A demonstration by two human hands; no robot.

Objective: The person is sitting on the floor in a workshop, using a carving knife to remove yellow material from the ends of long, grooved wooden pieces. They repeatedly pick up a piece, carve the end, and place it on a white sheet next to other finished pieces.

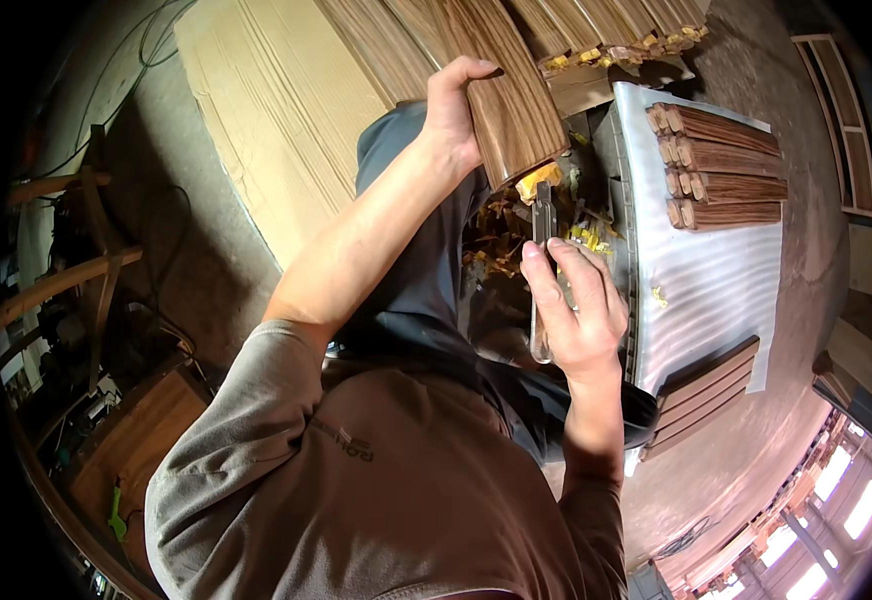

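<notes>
My left hand (pixel 453 112) is wrapped round the edge of a brown wood-grain board (pixel 518 110), thumb lying on its upper face. The board tilts down toward me over my legs. At its near end a scrap of yellow material (pixel 539 182) sticks out. My right hand (pixel 581 300) grips a slim metal utility knife (pixel 544 215), its front part touching or just beside the yellow scrap. The knife's exact edge is too small to make out.
More wood-grain boards (pixel 611 28) with ragged yellow ends lie at the far side. Flat cardboard (pixel 266 120) is at the left. Yellow and brown scraps (pixel 496 240) litter the floor. At the right, a white sheet (pixel 706 280) bears bundled wood strips (pixel 726 185) and a slatted brown panel (pixel 701 398).
</notes>
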